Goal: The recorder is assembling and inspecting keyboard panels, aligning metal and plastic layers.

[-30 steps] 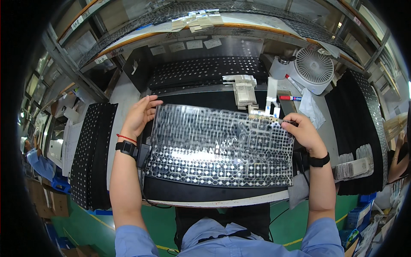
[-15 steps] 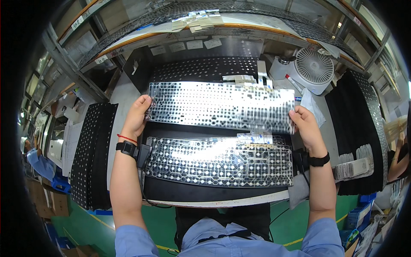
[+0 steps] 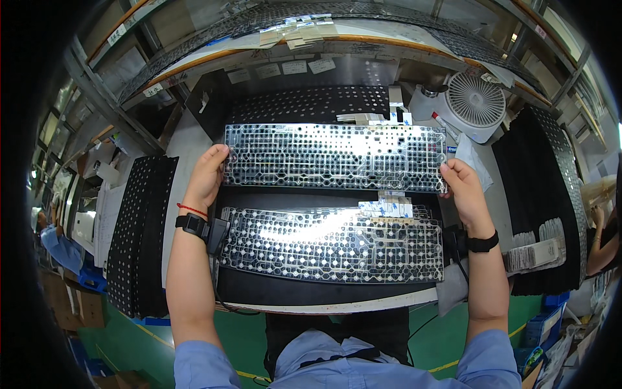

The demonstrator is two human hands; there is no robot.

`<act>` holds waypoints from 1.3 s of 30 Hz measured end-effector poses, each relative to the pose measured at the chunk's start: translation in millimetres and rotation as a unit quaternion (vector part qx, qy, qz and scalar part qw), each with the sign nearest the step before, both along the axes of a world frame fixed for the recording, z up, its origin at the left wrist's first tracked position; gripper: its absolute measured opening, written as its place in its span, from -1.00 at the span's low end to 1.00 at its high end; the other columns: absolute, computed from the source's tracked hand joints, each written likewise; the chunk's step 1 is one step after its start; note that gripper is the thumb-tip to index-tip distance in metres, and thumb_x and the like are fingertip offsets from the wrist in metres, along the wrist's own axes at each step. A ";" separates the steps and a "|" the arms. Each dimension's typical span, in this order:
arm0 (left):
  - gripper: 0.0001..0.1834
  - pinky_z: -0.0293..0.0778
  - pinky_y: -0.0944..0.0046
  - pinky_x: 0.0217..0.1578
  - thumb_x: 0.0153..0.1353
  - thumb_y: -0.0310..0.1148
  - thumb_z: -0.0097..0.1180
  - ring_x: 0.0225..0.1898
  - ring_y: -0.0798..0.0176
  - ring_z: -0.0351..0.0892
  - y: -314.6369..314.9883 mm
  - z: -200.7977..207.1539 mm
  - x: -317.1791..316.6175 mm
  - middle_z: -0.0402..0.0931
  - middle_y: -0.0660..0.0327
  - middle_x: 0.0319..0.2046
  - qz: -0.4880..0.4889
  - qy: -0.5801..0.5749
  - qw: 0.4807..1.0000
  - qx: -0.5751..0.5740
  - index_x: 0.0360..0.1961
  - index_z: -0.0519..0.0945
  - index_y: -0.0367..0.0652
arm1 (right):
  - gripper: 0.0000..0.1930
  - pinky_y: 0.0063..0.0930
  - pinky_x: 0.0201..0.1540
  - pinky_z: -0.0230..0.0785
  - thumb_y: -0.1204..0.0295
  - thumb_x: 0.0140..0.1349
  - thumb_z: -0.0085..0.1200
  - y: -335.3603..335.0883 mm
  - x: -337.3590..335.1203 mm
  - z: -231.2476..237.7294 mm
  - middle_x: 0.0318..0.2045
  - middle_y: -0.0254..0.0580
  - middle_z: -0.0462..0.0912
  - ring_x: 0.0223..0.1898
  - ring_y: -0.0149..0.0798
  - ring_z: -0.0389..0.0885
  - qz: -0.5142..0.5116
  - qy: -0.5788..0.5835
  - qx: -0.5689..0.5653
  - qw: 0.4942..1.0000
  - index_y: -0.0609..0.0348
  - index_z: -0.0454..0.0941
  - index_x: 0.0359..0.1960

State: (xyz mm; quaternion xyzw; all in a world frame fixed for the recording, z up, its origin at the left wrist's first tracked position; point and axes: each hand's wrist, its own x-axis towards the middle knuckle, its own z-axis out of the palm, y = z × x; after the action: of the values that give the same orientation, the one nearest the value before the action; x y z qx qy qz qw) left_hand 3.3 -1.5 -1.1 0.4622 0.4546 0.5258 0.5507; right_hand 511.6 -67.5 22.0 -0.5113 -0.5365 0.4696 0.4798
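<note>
Between my two hands hangs a clear keyboard membrane sheet (image 3: 285,155) with printed tracks and rows of dark dots. My left hand (image 3: 208,174) pinches its left edge. On its right edge my right hand (image 3: 462,185) is closed, thumb in front. Nearer to me lies a stack of similar keyboard membranes (image 3: 291,253) with white dots, glare across its upper part. Pale connector tails (image 3: 385,209) with blue marks stick up at that stack's far edge. More tails (image 3: 398,119) show just beyond the held sheet.
Behind stands a black perforated sheet stack (image 3: 278,104). A white fan (image 3: 476,100) and a metal-topped bottle (image 3: 427,100) are at the back right. Dark sheet piles flank the bench, left (image 3: 139,227) and right (image 3: 534,194). A shelf (image 3: 363,45) spans the back; another person's arm (image 3: 602,240) shows far right.
The held membrane has tilted: its glare has shrunk toward the upper part and its tracks show more clearly. Its lower right edge has risen a little. Both hands keep their grip.
</note>
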 end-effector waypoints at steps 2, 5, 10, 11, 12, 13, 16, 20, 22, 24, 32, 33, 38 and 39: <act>-0.82 0.45 0.44 -0.22 0.44 -0.29 -0.06 -0.33 0.53 0.54 1.2 -1.9 -1.9 0.59 0.40 -0.36 -0.002 -0.001 1.000 0.001 -0.25 0.55 -0.10 | -0.81 -0.77 -0.53 0.24 0.33 0.44 -0.04 0.1 0.4 0.3 -0.55 -0.50 0.56 -0.60 -0.64 0.43 -0.002 -0.002 -0.002 1.000 0.13 0.53 -0.31; -0.82 0.46 0.44 -0.22 0.44 -0.31 -0.07 -0.32 0.51 0.54 1.3 -2.6 -3.9 0.59 0.37 -0.33 -0.016 -0.015 1.000 0.000 -0.25 0.54 -0.11 | -0.83 -0.78 -0.53 0.30 0.35 0.44 -0.05 -0.8 -1.8 2.7 -0.52 -0.45 0.59 -0.58 -0.61 0.50 -0.008 -0.001 -0.009 1.000 0.15 0.51 -0.25; -0.83 0.49 0.40 -0.12 0.42 -0.34 -0.06 -0.20 0.44 0.57 -3.1 6.3 5.4 0.60 0.29 -0.22 -0.013 -0.061 0.998 0.006 -0.16 0.54 -0.17 | -0.86 -0.78 -0.53 0.38 0.41 0.44 -0.09 -1.7 -5.6 3.1 -0.45 -0.36 0.64 -0.53 -0.56 0.58 0.013 0.048 -0.011 0.999 0.18 0.44 -0.09; -0.82 0.49 0.39 -0.10 0.41 -0.34 -0.04 -0.18 0.43 0.57 -5.3 10.2 7.7 0.60 0.28 -0.20 -0.020 -0.073 0.997 -0.001 -0.13 0.54 -0.19 | -0.86 -0.78 -0.53 0.39 0.41 0.44 -0.09 -1.7 -6.0 2.4 -0.43 -0.35 0.65 -0.53 -0.56 0.58 0.021 0.055 -0.005 0.998 0.18 0.43 -0.08; -0.82 0.49 0.38 -0.08 0.40 -0.34 -0.02 -0.17 0.42 0.57 -7.4 12.5 11.2 0.60 0.28 -0.19 -0.028 -0.057 0.998 0.001 -0.11 0.53 -0.20 | -0.85 -0.78 -0.53 0.40 0.42 0.45 -0.10 -1.3 -6.2 0.7 -0.42 -0.35 0.65 -0.52 -0.56 0.58 0.029 0.062 0.001 0.998 0.18 0.43 -0.06; -0.81 0.49 0.37 -0.07 0.38 -0.35 0.01 -0.15 0.41 0.57 -9.7 14.0 15.1 0.60 0.29 -0.19 -0.037 -0.041 0.998 0.002 -0.09 0.53 -0.21 | -0.85 -0.78 -0.52 0.40 0.42 0.45 -0.10 -1.0 -6.2 -0.7 -0.41 -0.34 0.65 -0.51 -0.56 0.59 0.036 0.069 0.007 0.997 0.18 0.42 -0.05; -0.72 0.49 0.38 -0.07 0.25 -0.41 0.20 -0.17 0.42 0.57 -11.2 9.6 9.4 0.59 0.30 -0.21 -0.039 -0.017 0.999 -0.019 -0.03 0.50 -0.22 | -0.83 -0.78 -0.50 0.43 0.42 0.44 -0.09 0.2 -7.7 -3.6 -0.37 -0.34 0.66 -0.47 -0.58 0.60 0.038 0.078 -0.002 0.996 0.18 0.42 -0.03; -0.64 0.48 0.39 -0.08 0.16 -0.46 0.29 -0.19 0.43 0.57 -9.2 6.6 4.9 0.59 0.30 -0.22 -0.061 0.019 0.998 -0.029 -0.02 0.49 -0.21 | -0.83 -0.77 -0.47 0.48 0.42 0.45 -0.10 -1.7 -12.9 -0.8 -0.32 -0.33 0.67 -0.42 -0.60 0.61 0.021 0.089 -0.003 0.996 0.18 0.42 -0.02; -0.61 0.48 0.39 -0.09 0.12 -0.48 0.31 -0.20 0.43 0.56 -9.4 7.0 5.9 0.59 0.31 -0.23 -0.064 0.023 0.997 -0.031 -0.03 0.49 -0.20 | -0.83 -0.76 -0.46 0.50 0.42 0.45 -0.11 -1.8 -11.6 -1.3 -0.30 -0.32 0.67 -0.41 -0.60 0.62 0.023 0.088 -0.003 0.996 0.18 0.42 -0.01; -0.60 0.48 0.39 -0.09 0.10 -0.51 0.33 -0.21 0.43 0.57 -11.3 9.8 9.4 0.59 0.32 -0.24 -0.062 0.033 0.997 -0.029 -0.03 0.49 -0.20 | -0.83 -0.75 -0.46 0.51 0.43 0.45 -0.11 -1.7 -10.5 -1.9 -0.28 -0.32 0.67 -0.40 -0.60 0.62 0.033 0.095 -0.001 0.995 0.19 0.42 -0.02; -0.56 0.48 0.38 -0.08 0.05 -0.56 0.35 -0.22 0.42 0.57 -13.3 11.7 12.5 0.59 0.32 -0.24 -0.049 0.050 0.997 -0.025 -0.03 0.48 -0.21 | -0.82 -0.74 -0.45 0.52 0.43 0.45 -0.11 -2.5 -11.8 -0.5 -0.28 -0.31 0.67 -0.40 -0.59 0.62 0.037 0.093 0.002 0.995 0.20 0.42 -0.01; -0.56 0.48 0.38 -0.07 0.05 -0.56 0.35 -0.23 0.42 0.57 -14.0 12.9 13.5 0.59 0.32 -0.24 -0.044 0.051 0.997 -0.027 -0.03 0.48 -0.21 | -0.82 -0.74 -0.45 0.52 0.43 0.45 -0.11 -2.7 -11.7 -0.3 -0.28 -0.31 0.67 -0.40 -0.59 0.62 0.036 0.091 0.003 0.995 0.20 0.42 -0.01; -0.55 0.46 0.39 -0.06 0.06 -0.56 0.34 -0.21 0.42 0.56 -12.7 11.4 11.9 0.57 0.32 -0.24 -0.037 0.063 0.997 -0.023 -0.02 0.46 -0.21 | -0.82 -0.73 -0.44 0.52 0.42 0.45 -0.11 -2.7 -12.3 -0.1 -0.28 -0.33 0.67 -0.39 -0.60 0.62 0.037 0.090 0.003 0.995 0.19 0.42 -0.02; -0.55 0.46 0.39 -0.05 0.06 -0.56 0.34 -0.21 0.42 0.56 -12.4 11.0 11.9 0.57 0.32 -0.24 -0.034 0.066 0.997 -0.021 -0.02 0.46 -0.21 | -0.82 -0.73 -0.44 0.52 0.42 0.45 -0.11 -2.6 -11.7 -0.5 -0.28 -0.33 0.67 -0.39 -0.60 0.62 0.038 0.089 0.004 0.995 0.19 0.42 -0.02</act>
State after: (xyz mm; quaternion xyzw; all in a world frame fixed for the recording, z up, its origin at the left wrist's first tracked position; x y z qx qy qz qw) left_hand 15.1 -13.9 9.9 0.4996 0.4844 0.4656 0.5468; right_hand 500.0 -70.1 21.6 -0.4450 -0.5127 0.5292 0.5089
